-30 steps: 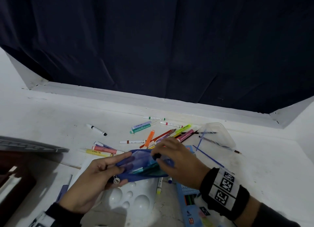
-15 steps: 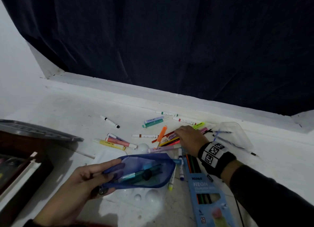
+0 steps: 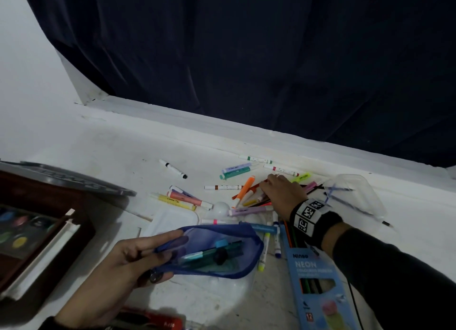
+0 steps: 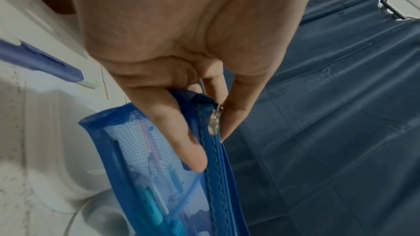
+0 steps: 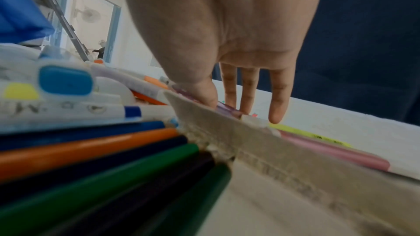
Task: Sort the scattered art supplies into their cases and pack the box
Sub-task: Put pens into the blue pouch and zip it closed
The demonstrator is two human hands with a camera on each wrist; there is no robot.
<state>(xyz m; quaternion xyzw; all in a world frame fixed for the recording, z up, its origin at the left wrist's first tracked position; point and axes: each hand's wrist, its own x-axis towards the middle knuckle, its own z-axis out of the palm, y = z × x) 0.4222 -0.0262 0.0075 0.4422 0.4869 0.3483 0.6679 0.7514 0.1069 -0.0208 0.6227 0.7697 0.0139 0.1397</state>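
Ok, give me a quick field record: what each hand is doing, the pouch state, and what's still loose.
left hand: grips the zipper end of the blue mesh pouch, holding it open
pouch contents: a few markers, seen through the mesh
right hand: fingers straight, reaching down onto the marker pile; nothing gripped yet
still loose: black-capped marker, teal marker, yellow highlighter
pencil box: blue, lying beside the right forearm

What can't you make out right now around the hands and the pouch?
- Right hand: what it touches in the marker pile; the hand covers it in the head view, blurred in the right wrist view.
- Blue pouch: exact contents; mesh and blur.
- Paint set: cut off by the head view's left edge.
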